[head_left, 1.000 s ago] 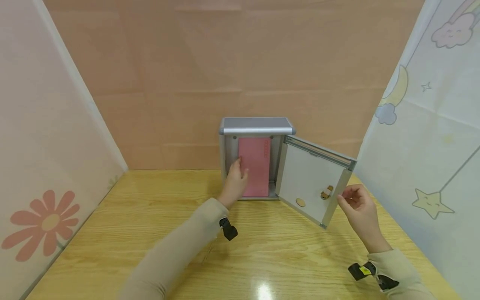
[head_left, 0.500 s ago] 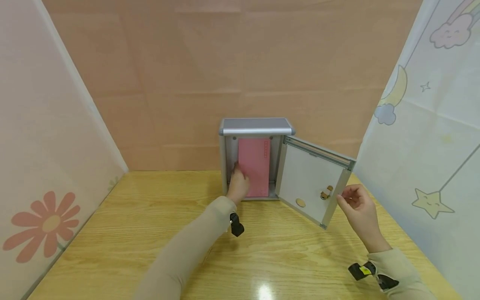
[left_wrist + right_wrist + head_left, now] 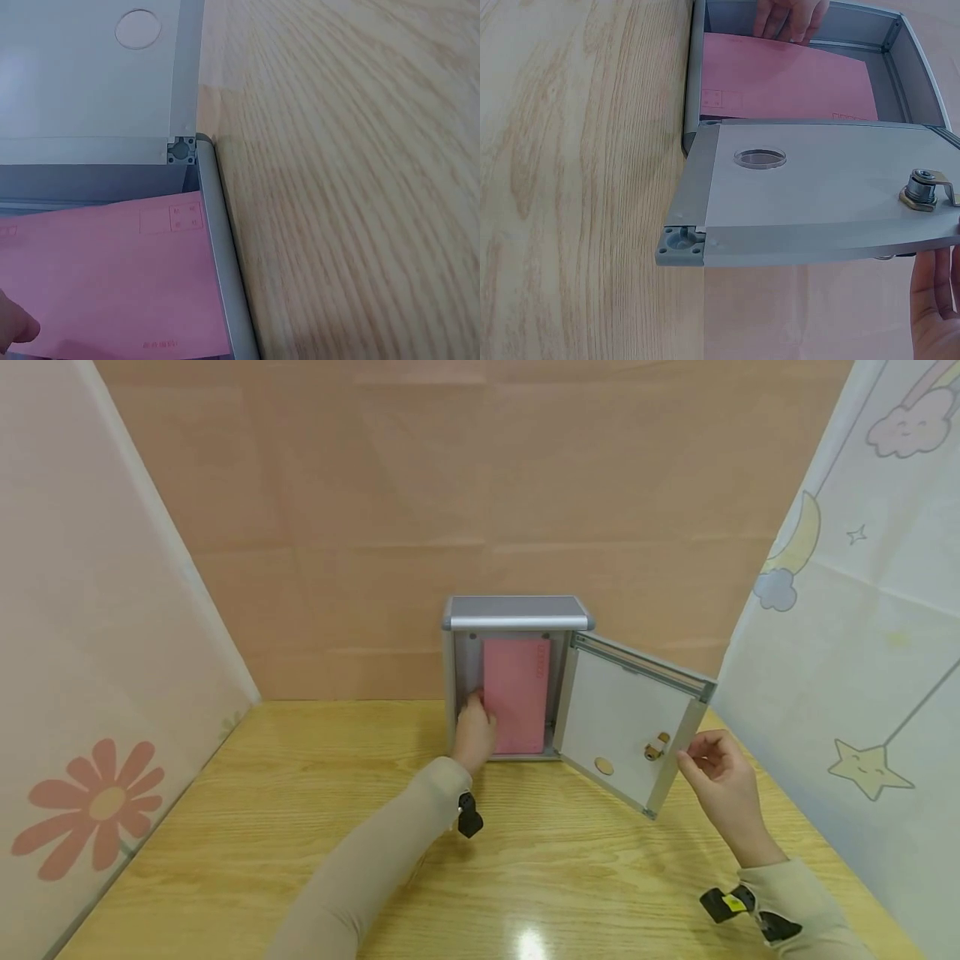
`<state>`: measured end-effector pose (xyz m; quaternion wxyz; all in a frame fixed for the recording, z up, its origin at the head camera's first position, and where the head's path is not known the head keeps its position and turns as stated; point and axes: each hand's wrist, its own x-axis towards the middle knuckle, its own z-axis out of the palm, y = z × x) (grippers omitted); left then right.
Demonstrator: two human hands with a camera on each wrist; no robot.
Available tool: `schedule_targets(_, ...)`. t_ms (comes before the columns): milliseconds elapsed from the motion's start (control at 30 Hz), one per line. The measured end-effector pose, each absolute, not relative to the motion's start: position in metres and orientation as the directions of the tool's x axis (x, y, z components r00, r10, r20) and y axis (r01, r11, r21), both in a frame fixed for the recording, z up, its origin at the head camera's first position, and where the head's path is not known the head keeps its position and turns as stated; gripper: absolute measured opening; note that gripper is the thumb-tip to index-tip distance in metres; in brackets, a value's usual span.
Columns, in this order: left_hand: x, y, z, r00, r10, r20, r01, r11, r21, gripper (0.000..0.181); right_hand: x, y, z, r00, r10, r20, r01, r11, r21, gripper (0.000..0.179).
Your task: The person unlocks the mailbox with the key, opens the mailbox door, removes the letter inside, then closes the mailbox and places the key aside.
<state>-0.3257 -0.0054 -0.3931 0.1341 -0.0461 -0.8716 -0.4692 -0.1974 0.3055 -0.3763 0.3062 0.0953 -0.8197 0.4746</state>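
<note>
A grey metal mailbox (image 3: pixel 517 612) stands on the table, its hinged door (image 3: pixel 622 718) swung out to the right. Inside it, a pink envelope (image 3: pixel 517 693) stands on end. My left hand (image 3: pixel 474 735) reaches into the mailbox and pinches the envelope's left edge, fingertips tucked behind it and thumb in front, as the right wrist view shows. Only part of the left thumb (image 3: pixel 16 322) appears in the left wrist view. My right hand (image 3: pixel 720 781) holds the door's free edge between thumb and fingers, near the cam lock (image 3: pixel 921 189).
The wooden table (image 3: pixel 360 735) runs back to a plain backdrop (image 3: pixel 337 527). Printed side panels (image 3: pixel 862 668) flank it left and right. A round hole (image 3: pixel 603 766) sits low in the door. Each sleeve carries a black wrist camera (image 3: pixel 470 817).
My left hand has gone deeper into the mailbox, its fingers slipping round the envelope's left edge. The envelope has shifted slightly right and forward. The right hand and door have stayed still.
</note>
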Motion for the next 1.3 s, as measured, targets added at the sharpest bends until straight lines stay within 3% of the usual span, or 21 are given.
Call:
schedule_targets(300,-0.328,-0.009,-0.392,-0.927,-0.076,0.367,0.248,0.61,0.753,0.014,-0.197,0.305,-0.376,-0.788,0.133,0.601,-0.462,0.518,-0.72,0.017)
schedule_targets(767,-0.316,-0.019,-0.387,-0.882,0.024,0.471,0.393,0.589,0.706,0.011,-0.196,0.306,-0.377,-0.785,0.139,0.604,-0.455,0.534,-0.713,0.016)
schedule_targets(1067,-0.294,-0.042,-0.372,-0.899,0.08,0.43,0.41,0.502,0.762,0.011,-0.197,0.307,-0.377,-0.785,0.124,0.607,-0.464,0.531,-0.709,0.016)
schedule_targets(1300,-0.276,-0.076,-0.348,-0.926,0.151,0.347,0.378,0.342,0.86,0.008,-0.198,0.307,-0.378,-0.781,0.12,0.613,-0.469,0.535,-0.703,0.016)
